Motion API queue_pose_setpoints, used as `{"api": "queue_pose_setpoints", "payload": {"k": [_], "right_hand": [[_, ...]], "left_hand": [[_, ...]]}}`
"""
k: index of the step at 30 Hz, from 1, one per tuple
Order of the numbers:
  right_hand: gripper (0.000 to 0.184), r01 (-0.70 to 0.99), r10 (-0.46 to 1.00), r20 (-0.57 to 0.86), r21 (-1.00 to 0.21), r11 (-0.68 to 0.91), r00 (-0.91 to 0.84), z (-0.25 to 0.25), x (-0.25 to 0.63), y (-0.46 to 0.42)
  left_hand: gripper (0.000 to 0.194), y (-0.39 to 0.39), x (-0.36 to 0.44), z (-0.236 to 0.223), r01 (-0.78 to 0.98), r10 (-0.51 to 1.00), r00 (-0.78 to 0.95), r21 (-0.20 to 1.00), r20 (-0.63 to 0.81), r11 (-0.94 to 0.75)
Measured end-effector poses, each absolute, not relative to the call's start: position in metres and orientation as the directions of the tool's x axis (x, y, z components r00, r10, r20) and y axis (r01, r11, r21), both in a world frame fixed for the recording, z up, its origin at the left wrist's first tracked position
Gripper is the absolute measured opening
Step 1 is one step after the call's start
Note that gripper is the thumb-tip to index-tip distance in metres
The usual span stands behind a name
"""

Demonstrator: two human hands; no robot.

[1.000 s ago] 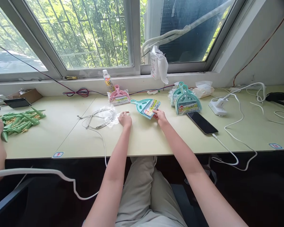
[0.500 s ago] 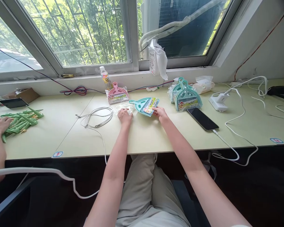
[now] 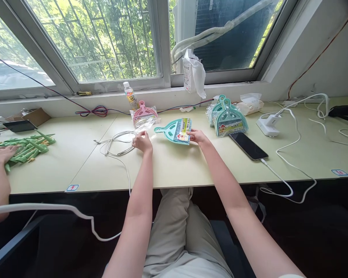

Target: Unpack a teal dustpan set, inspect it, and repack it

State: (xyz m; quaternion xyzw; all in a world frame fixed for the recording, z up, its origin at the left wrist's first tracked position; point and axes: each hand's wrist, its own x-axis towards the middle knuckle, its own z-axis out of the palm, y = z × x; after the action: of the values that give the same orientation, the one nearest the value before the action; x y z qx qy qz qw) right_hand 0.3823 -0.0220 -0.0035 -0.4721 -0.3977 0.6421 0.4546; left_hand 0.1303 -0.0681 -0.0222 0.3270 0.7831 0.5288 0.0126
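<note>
A teal mini dustpan and brush set (image 3: 174, 131) with a printed card lies before me, its handle pointing left. My right hand (image 3: 199, 137) is closed on its right edge, at the card. To its left, my left hand (image 3: 142, 141) is closed, with the fingers pinched together at a crumpled clear plastic bag (image 3: 147, 123). Beside that hand lies a coiled white cable (image 3: 120, 143). Behind the bag sits a pink dustpan set (image 3: 143, 112) in clear wrapping. Several teal dustpan sets (image 3: 228, 117), also wrapped, are stacked to the right of my right hand.
A black phone (image 3: 248, 145) on a charging cable and a white power adapter (image 3: 268, 126) lie to the right. A bottle (image 3: 130, 95) stands by the window. At far left another person's hand (image 3: 1, 154) rests on green strips (image 3: 31, 146).
My left hand has moved left, away from the dustpan handle, and the clear bag has shifted with it. My right hand has turned the dustpan set slightly, so its handle now points more squarely left.
</note>
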Motion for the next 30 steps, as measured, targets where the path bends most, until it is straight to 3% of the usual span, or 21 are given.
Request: {"api": "queue_pose_setpoints", "payload": {"k": [6,15,21,24,26,28,30], "right_hand": [[0.018,-0.298,0.972,-0.2,-0.942,-0.158,0.119,-0.002,0.379,-0.03],[0.019,-0.188,0.979,-0.151,-0.966,-0.175,-0.135,0.01,0.365,-0.041],[0.018,-0.273,0.972,-0.207,-0.934,-0.23,-0.108,-0.006,0.356,-0.038],[0.016,-0.324,0.973,-0.225,-0.917,-0.231,-0.057,-0.016,0.355,-0.033],[0.016,-0.365,0.977,-0.211,-0.907,-0.21,-0.038,-0.02,0.355,-0.031],[0.015,-0.397,0.982,-0.184,-0.899,-0.183,-0.035,-0.021,0.356,-0.031],[0.015,-0.415,0.987,-0.152,-0.896,-0.158,-0.048,-0.021,0.355,-0.031]], "left_hand": [[0.013,-0.065,0.139,-0.024,0.688,0.67,-0.582,0.719,0.461,0.103],[0.019,-0.068,0.146,-0.023,0.748,0.628,-0.528,0.663,0.572,0.025],[0.022,-0.08,0.162,-0.011,0.749,0.679,-0.425,0.654,0.598,-0.108],[0.043,-0.085,0.171,-0.006,0.719,0.582,-0.519,0.688,0.626,-0.099],[0.064,-0.084,0.169,-0.003,0.62,0.409,-0.704,0.783,0.581,-0.046],[0.069,-0.079,0.16,-0.002,0.416,0.295,-0.862,0.908,0.412,-0.055],[0.061,-0.074,0.149,-0.003,0.101,0.376,-0.915,0.986,0.144,-0.132]]}}
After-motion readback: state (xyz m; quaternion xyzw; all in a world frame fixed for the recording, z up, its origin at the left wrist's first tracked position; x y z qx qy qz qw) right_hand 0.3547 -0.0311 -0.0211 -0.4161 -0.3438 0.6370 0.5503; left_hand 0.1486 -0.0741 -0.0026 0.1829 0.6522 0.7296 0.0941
